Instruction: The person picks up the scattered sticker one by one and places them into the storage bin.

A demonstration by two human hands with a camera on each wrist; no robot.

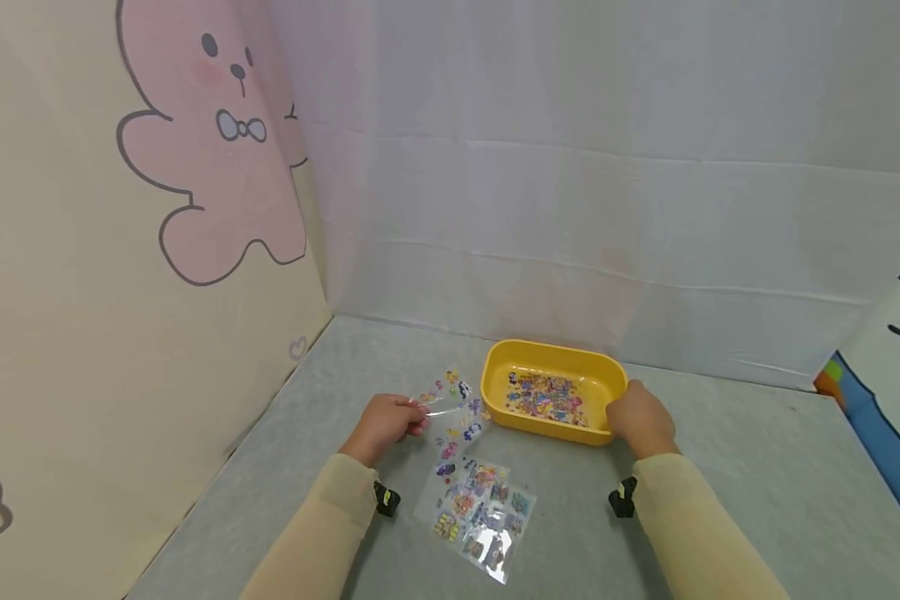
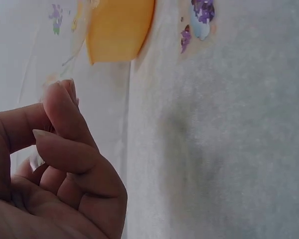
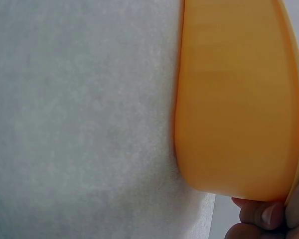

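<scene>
My left hand [image 1: 386, 423] pinches the edge of a clear sticker sheet [image 1: 471, 432] dotted with small colourful stickers. In the left wrist view, thumb and fingertips [image 2: 65, 107] meet at the film, which is hard to make out there. A yellow plastic tray [image 1: 540, 427] stands just right of that sheet, with many small loose stickers [image 1: 547, 398] on its floor. My right hand [image 1: 640, 419] grips the tray's right end; in the right wrist view its fingers [image 3: 261, 214] curl at the rim. The tray's far right corner is partly hidden behind this hand.
Another clear sheet [image 1: 487, 517] with larger picture stickers lies nearer me, between the forearms, partly overlapped by the held one. A grey cloth [image 1: 750, 467] covers the table. A white curtain [image 1: 570, 208] hangs behind the tray, and a printed cream curtain [image 1: 157, 358] borders the left.
</scene>
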